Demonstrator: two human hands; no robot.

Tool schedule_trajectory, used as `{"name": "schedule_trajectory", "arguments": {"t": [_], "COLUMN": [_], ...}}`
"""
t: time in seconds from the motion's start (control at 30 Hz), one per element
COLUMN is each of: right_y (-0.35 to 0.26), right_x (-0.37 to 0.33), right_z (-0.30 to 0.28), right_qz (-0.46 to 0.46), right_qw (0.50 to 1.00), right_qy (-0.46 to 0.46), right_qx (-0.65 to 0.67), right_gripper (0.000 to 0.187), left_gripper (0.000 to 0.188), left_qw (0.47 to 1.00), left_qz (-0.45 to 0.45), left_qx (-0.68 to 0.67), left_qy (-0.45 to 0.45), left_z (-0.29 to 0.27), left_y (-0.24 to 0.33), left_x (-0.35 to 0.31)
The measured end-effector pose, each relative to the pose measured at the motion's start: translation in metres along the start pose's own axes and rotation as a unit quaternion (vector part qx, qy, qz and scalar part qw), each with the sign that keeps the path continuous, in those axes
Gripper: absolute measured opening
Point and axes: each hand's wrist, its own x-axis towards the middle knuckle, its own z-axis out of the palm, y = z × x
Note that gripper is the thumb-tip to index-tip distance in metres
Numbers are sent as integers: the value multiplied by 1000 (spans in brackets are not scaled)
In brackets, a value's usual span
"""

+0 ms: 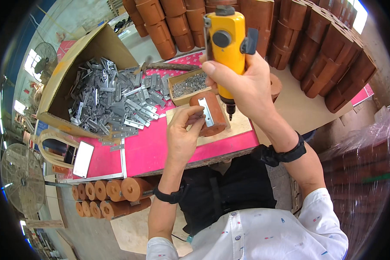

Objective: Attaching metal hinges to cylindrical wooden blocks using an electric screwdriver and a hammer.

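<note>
A brown wooden cylinder (221, 118) lies on a pale board (240, 127) on the table before me. Along its upper side runs a silver metal plate (206, 113) with holes. At the plate's left edge is my left hand (184, 132), its thumb and fingers drawn together in a pinch; whatever sits between the fingertips is hidden. My right hand (247, 82) grips a yellow power screwdriver (230, 41) by its body. The tool points downward, its bit (230, 116) above the board just right of the cylinder and apart from the plate.
A cardboard box (56, 93) spills metal plates (117, 93) onto the pink tabletop (147, 151). Behind the cylinder is a small box of screws (190, 84). A hammer (169, 66) lies at the back. Stacked brown cylinders (329, 47) stand behind; a phone (83, 159) rests at left.
</note>
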Motion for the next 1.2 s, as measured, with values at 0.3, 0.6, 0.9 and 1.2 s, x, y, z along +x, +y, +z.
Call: {"name": "schedule_trajectory", "arguments": {"t": [0.3, 0.6, 0.9, 1.2], "right_y": [-2, 5, 13, 20], "right_x": [14, 14, 14, 17], "right_z": [27, 38, 39, 41], "right_qz": [-25, -6, -25, -42], "right_qw": [999, 1000, 1000, 999], "right_qy": [-12, -13, -5, -3], "right_qx": [36, -6, -7, 10], "right_gripper": [35, 40, 41, 39], "left_gripper": [47, 40, 35, 31], "left_qw": [992, 995, 993, 995], "left_qz": [-60, -60, -50, -58], "left_qx": [-115, -79, -106, -67], "left_qy": [1, 16, 6, 38], "left_z": [4, 4, 8, 9], "left_y": [6, 10, 10, -4], "left_x": [-4, -8, -8, -6]}}
